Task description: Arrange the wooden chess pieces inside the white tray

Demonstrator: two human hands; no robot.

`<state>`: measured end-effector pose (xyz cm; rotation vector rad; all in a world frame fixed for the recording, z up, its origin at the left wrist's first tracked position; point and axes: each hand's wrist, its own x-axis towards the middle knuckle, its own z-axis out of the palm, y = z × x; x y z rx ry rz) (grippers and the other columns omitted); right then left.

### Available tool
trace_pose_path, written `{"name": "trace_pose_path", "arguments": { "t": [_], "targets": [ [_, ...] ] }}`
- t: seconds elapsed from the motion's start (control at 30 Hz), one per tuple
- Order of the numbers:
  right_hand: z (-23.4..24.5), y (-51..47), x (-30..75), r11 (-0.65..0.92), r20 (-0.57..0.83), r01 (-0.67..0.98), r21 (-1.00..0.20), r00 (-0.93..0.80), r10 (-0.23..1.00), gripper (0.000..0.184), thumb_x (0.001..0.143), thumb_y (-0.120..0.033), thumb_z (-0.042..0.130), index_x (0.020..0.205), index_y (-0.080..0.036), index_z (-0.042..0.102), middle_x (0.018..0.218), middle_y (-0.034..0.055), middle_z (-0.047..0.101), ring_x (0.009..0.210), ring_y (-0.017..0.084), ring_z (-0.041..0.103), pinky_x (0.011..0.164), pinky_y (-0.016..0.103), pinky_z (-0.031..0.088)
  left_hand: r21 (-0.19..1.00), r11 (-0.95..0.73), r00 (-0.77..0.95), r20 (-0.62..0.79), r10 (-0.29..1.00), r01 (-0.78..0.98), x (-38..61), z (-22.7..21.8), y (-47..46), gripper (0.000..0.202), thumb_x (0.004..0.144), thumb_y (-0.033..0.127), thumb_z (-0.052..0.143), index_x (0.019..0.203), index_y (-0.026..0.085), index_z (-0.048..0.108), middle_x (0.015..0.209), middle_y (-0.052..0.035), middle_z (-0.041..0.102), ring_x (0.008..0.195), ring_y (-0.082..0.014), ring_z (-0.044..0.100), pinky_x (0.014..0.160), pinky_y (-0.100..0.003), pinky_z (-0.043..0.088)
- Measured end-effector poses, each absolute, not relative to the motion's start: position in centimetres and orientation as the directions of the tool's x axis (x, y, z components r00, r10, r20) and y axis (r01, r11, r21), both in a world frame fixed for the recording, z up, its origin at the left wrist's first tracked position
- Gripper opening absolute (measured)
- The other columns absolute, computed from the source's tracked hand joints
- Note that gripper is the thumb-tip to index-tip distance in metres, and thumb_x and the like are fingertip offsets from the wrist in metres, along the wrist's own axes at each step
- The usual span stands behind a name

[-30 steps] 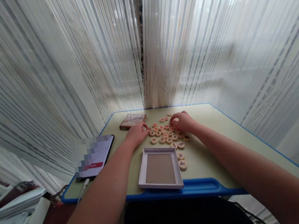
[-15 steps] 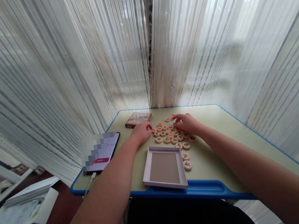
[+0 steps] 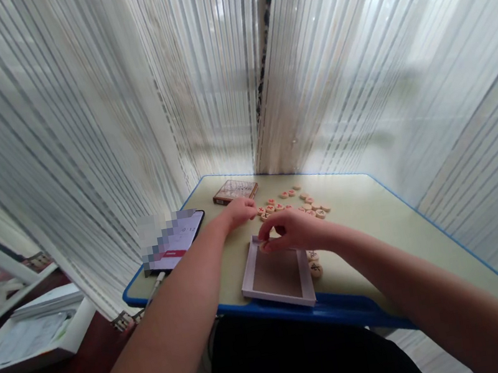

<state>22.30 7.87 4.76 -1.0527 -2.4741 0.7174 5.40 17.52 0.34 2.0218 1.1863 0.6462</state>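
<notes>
Several round wooden chess pieces with red and black characters lie scattered on a pale green table with a blue rim. My right hand hovers over the far left corner of a shallow white box tray, fingers pinched on a small piece. My left hand rests at the left edge of the scattered pieces, fingers curled onto one of them. Two more pieces lie just right of the tray.
A small brown box lies at the table's far side. A phone with a cable sits at the left edge. White striped curtains surround the table. A white box stands lower left, off the table.
My right hand left the pile and came back toward me over the tray's far corner, pinched on a piece. The left hand stayed by the pieces. The camera view shifted left.
</notes>
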Motion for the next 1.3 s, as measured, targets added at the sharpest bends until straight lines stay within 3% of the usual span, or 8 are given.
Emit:
{"name": "trace_pose_path", "arguments": {
  "t": [0.23,0.47,0.63,0.73,0.9,1.03,1.2,1.3],
  "targets": [
    [3.7,7.6,21.4,0.786,0.214,0.525,-0.327,-0.769,0.602,0.014,0.079,-0.018,0.057,0.084,-0.019,0.07,0.084,0.0039,0.067,0.073,0.013,0.059,0.07,0.024,0.043,0.755,-0.353,0.462,0.075,0.883,0.553,5.4,0.7,16.7,0.011,0.056,0.024,0.048,0.049,0.015,0.047,0.045,0.0049,0.036,0.048,-0.0084,0.032,0.048,-0.024,0.022],
    [3.2,8.4,22.3,0.794,0.203,0.504,-0.34,-0.785,0.585,0.022,0.071,-0.011,0.057,0.086,-0.02,0.07,0.09,0.0032,0.068,0.079,0.014,0.061,0.077,0.025,0.046,0.763,-0.323,0.464,0.033,0.885,0.56,5.2,0.9,16.3,0.011,0.057,0.024,0.05,0.051,0.015,0.048,0.043,0.0056,0.035,0.044,-0.0069,0.031,0.043,-0.022,0.02],
    [2.7,8.7,22.3,0.828,0.233,0.452,-0.333,-0.811,0.537,0.017,0.079,-0.016,0.055,0.087,-0.019,0.07,0.093,0.0048,0.068,0.085,0.014,0.062,0.082,0.026,0.045,0.768,-0.266,0.451,-0.032,0.892,0.583,4.7,1.7,15.9,0.011,0.059,0.022,0.05,0.052,0.014,0.053,0.04,0.0032,0.044,0.04,-0.0079,0.038,0.041,-0.021,0.027],
    [2.6,8.8,22.2,0.835,0.266,0.505,-0.216,-0.793,0.548,0.019,0.081,-0.014,0.053,0.089,-0.019,0.07,0.098,0.0061,0.066,0.086,0.015,0.06,0.079,0.026,0.044,0.774,-0.188,0.459,-0.145,0.877,0.604,4.1,2.5,15.4,0.011,0.058,0.02,0.051,0.053,0.012,0.057,0.042,-0.0005,0.052,0.04,-0.0099,0.046,0.041,-0.021,0.031],
    [3.0,8.6,22.3,0.701,0.284,0.712,0.053,-0.683,0.673,0.019,0.084,-0.024,0.051,0.086,-0.02,0.07,0.096,0.0083,0.063,0.083,0.018,0.057,0.067,0.028,0.039,0.762,-0.202,0.557,-0.238,0.796,0.615,3.4,3.0,15.1,0.016,0.058,0.021,0.056,0.063,0.011,0.067,0.052,-0.0027,0.061,0.04,-0.0077,0.043,0.039,-0.021,0.031],
    [3.2,8.4,22.2,0.646,0.214,0.763,0.017,-0.634,0.743,0.019,0.085,-0.025,0.051,0.088,-0.021,0.069,0.09,0.0062,0.064,0.075,0.016,0.058,0.061,0.026,0.036,0.763,-0.215,0.58,-0.245,0.777,0.61,3.2,3.1,15.2,0.03,0.057,0.022,0.061,0.083,0.014,0.072,0.053,-0.0001,0.061,0.043,-0.0079,0.044,0.042,-0.021,0.032],
    [2.8,8.7,22.1,0.7,0.242,0.711,-0.068,-0.669,0.703,0.018,0.086,-0.023,0.053,0.091,-0.022,0.07,0.088,0.0058,0.067,0.081,0.017,0.057,0.066,0.026,0.037,0.735,-0.232,0.566,-0.241,0.789,0.637,3.2,3.2,15.2,0.016,0.056,0.021,0.058,0.065,0.014,0.07,0.049,0.001,0.057,0.043,-0.0072,0.04,0.042,-0.021,0.028],
    [2.7,8.9,22.1,0.745,0.304,0.662,-0.081,-0.695,0.651,0.018,0.085,-0.024,0.054,0.091,-0.024,0.072,0.098,0.0058,0.066,0.089,0.018,0.054,0.071,0.028,0.038,0.704,-0.256,0.566,-0.247,0.787,0.663,3.1,3.2,15.1,0.011,0.056,0.022,0.057,0.057,0.014,0.065,0.049,0.0005,0.058,0.043,-0.0079,0.041,0.042,-0.021,0.028]
  ]
}}
